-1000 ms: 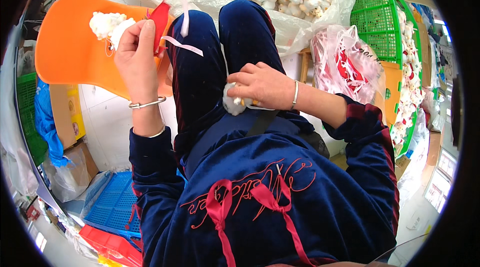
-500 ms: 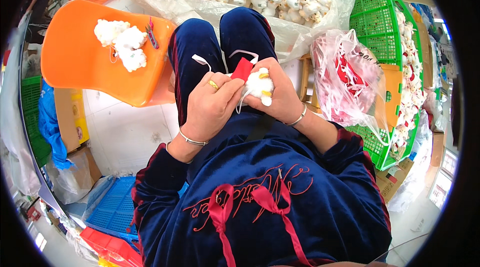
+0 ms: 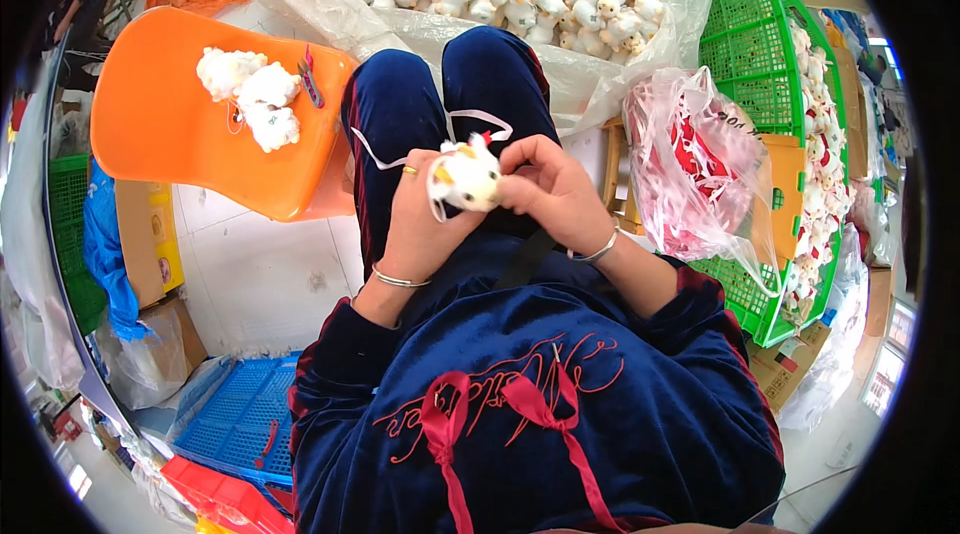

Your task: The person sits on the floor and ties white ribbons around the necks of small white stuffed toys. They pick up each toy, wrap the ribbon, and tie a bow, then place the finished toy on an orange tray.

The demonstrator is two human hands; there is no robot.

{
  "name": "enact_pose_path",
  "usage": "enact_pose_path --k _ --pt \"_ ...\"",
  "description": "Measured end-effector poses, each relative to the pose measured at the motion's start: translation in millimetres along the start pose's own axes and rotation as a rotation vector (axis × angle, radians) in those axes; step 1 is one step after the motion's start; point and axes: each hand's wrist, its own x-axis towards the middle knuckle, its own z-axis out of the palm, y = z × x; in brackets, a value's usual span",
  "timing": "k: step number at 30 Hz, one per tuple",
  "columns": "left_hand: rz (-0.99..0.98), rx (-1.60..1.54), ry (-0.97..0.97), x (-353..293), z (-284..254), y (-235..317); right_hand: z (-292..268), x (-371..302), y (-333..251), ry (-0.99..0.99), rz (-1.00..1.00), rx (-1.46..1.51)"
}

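Above my lap, my left hand (image 3: 420, 224) is wrapped round a small white plush animal toy (image 3: 466, 180) with dark eyes and yellow-orange patches. The toy's face is turned toward my right hand (image 3: 560, 192), whose thumb and bent fingers pinch at its snout side. A scrap of red cloth (image 3: 487, 138) peeks out behind the toy. White ribbon (image 3: 490, 117) trails from it over both knees, and another strand lies across the back of my left hand. Most of the red cloth is hidden.
An orange chair (image 3: 150, 104) at left bears several white plush pieces (image 3: 262, 94) and thread snips (image 3: 311, 84). Ahead lies a large clear bag (image 3: 330, 19) of plush toys. At right are a bag of ribbons and red cloth (image 3: 690, 154) and a green crate (image 3: 745, 34). A blue crate (image 3: 225, 414) stands lower left.
The toy has been turned so its face shows, and the red cloth is now mostly out of sight. My left hand has closed round the toy; my right hand has shifted slightly right.
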Motion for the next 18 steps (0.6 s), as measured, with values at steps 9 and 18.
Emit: enact_pose_path --k 9,18 --pt "-0.423 -0.744 -0.146 -5 -16 -4 -13 16 9 -0.060 -0.089 -0.181" --pt "-0.615 -0.600 -0.191 -15 -4 -6 -3 5 30 0.073 -0.114 -0.249"
